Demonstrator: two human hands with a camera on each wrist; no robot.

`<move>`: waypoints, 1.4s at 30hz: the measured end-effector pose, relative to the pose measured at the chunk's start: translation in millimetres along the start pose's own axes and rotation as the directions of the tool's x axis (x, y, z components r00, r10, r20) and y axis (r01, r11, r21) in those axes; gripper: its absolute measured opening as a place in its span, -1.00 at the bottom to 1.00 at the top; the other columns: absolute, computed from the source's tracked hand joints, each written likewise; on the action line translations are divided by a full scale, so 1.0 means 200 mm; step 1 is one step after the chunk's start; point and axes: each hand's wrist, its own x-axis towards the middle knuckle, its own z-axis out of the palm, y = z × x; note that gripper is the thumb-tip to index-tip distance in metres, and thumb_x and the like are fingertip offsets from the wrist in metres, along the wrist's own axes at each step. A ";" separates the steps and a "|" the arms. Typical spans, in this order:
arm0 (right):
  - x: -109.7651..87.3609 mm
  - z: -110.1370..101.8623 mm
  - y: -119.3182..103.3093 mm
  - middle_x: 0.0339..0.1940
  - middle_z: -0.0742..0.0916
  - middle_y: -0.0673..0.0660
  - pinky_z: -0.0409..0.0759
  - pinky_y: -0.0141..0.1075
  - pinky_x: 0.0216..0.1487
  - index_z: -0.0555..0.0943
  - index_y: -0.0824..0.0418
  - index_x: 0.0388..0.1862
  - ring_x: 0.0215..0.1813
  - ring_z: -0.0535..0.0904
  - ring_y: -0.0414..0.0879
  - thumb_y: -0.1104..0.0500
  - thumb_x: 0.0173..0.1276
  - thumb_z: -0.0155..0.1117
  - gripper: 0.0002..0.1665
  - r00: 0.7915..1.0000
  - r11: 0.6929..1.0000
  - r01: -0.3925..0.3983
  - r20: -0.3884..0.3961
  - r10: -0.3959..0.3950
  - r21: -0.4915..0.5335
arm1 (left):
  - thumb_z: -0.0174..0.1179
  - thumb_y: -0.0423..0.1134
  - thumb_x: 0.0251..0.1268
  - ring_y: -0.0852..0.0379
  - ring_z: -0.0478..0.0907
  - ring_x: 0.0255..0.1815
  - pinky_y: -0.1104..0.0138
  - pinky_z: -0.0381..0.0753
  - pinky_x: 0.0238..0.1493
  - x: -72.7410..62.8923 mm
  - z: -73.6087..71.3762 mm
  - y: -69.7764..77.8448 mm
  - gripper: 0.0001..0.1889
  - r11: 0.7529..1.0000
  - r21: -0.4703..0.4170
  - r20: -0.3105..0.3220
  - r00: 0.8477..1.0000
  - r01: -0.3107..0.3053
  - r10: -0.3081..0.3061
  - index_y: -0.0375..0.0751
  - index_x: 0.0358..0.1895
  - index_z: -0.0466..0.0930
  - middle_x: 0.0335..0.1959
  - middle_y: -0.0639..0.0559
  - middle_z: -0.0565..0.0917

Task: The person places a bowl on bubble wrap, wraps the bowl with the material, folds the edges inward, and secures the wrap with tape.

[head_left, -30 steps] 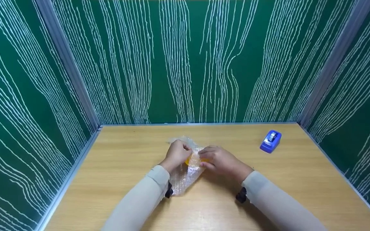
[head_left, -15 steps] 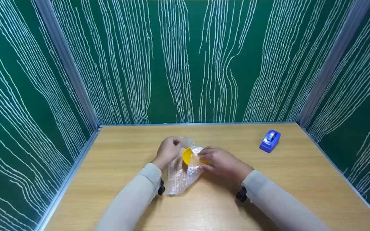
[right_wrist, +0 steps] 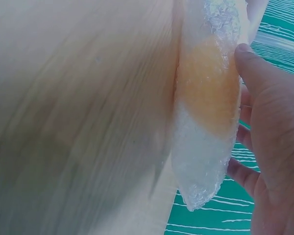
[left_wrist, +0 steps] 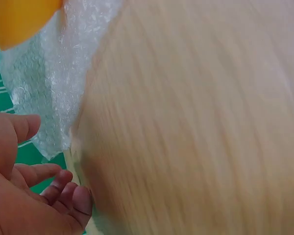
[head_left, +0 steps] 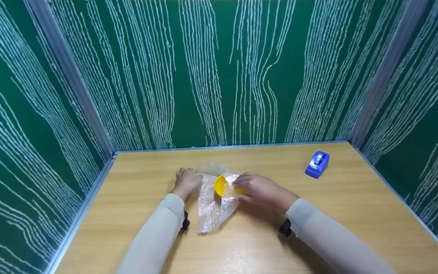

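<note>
A sheet of clear bubble wrap (head_left: 209, 209) lies partly folded over a smooth yellow thing with a round, bowl-like rim (head_left: 219, 185). The yellow's left part is bare, while its right part shows through the wrap. My right hand (head_left: 259, 190) holds the folded side; in the right wrist view its thumb (right_wrist: 257, 68) lies on the wrap (right_wrist: 201, 161) and the other fingers are behind it. At the sheet's left edge is my left hand (head_left: 187, 182), its fingers loosely bent. In the left wrist view that hand's thumb and fingers stand apart with nothing between them.
A blue tool resembling a tape dispenser (head_left: 317, 164) stands at the back right of the wooden table (head_left: 135, 182). Green panels (head_left: 200, 95) with white wavy lines rise behind the table and along both sides.
My left hand has moved left, off the yellow thing and out to the edge of the bubble wrap, baring the yellow rim. My right hand has stayed in place on the wrap.
</note>
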 end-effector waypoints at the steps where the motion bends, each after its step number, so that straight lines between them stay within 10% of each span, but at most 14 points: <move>1: 0.00 0.00 0.00 0.45 0.82 -0.01 0.61 0.06 0.67 0.85 0.01 0.31 0.55 0.70 0.05 -0.24 0.64 0.47 -0.51 1.000 1.000 -0.002 -0.002 0.002 -0.004 | 0.21 -0.04 0.72 -0.22 0.38 0.44 -0.06 0.46 0.72 0.01 0.00 0.00 -0.49 1.000 -0.006 0.004 1.000 -0.011 0.011 -0.39 0.41 0.64 0.39 -0.27 0.53; 8: 0.01 -0.02 0.00 0.37 0.86 0.10 0.67 0.05 0.62 0.86 0.12 0.27 0.48 0.74 0.12 -0.13 0.64 0.51 -0.55 0.996 0.997 0.081 -0.024 -0.081 -0.011 | 0.12 -0.07 0.73 -0.26 0.47 0.44 -0.07 0.41 0.72 0.03 -0.02 -0.01 -0.59 0.997 0.050 0.019 0.998 -0.055 0.054 -0.41 0.14 0.73 0.27 -0.29 0.66; 24: 0.02 -0.02 -0.02 0.42 0.84 0.07 0.63 0.04 0.65 0.84 0.09 0.30 0.51 0.72 0.10 -0.11 0.64 0.51 -0.57 0.999 0.999 0.047 0.004 -0.047 -0.013 | 0.18 0.09 0.71 -0.24 0.37 0.60 -0.12 0.32 0.81 0.05 -0.03 -0.01 -0.36 0.995 -0.066 0.145 0.987 0.075 -0.065 -0.33 0.56 0.56 0.53 -0.27 0.50; 31: 0.02 -0.03 -0.03 0.44 0.83 0.06 0.62 0.04 0.66 0.83 0.09 0.33 0.53 0.71 0.09 -0.14 0.64 0.50 -0.53 0.999 0.999 0.035 0.011 -0.035 0.002 | 0.22 -0.04 0.72 -0.18 0.47 0.57 -0.03 0.44 0.76 0.05 -0.04 0.00 -0.48 0.957 -0.250 0.129 0.985 0.145 -0.116 -0.27 0.51 0.49 0.52 -0.24 0.55; 38: 0.02 -0.02 -0.02 0.38 0.86 0.11 0.61 0.09 0.67 0.84 0.16 0.29 0.50 0.73 0.14 -0.07 0.65 0.50 -0.57 0.996 0.996 0.086 -0.003 -0.086 -0.023 | 0.27 -0.15 0.65 -0.31 0.35 0.77 -0.08 0.35 0.82 0.04 -0.07 0.02 -0.29 0.946 -0.311 0.049 0.996 0.086 -0.075 -0.43 0.68 0.34 0.70 -0.39 0.44; 42: 0.02 -0.02 -0.01 0.40 0.85 0.07 0.59 0.08 0.69 0.84 0.11 0.31 0.52 0.72 0.11 -0.11 0.67 0.48 -0.56 0.998 0.998 0.056 0.014 -0.056 -0.019 | 0.26 -0.22 0.67 -0.11 0.65 0.35 0.06 0.65 0.53 0.04 -0.06 0.01 -0.66 0.946 -0.321 0.037 0.999 0.039 -0.028 -0.37 0.29 0.71 0.26 -0.22 0.73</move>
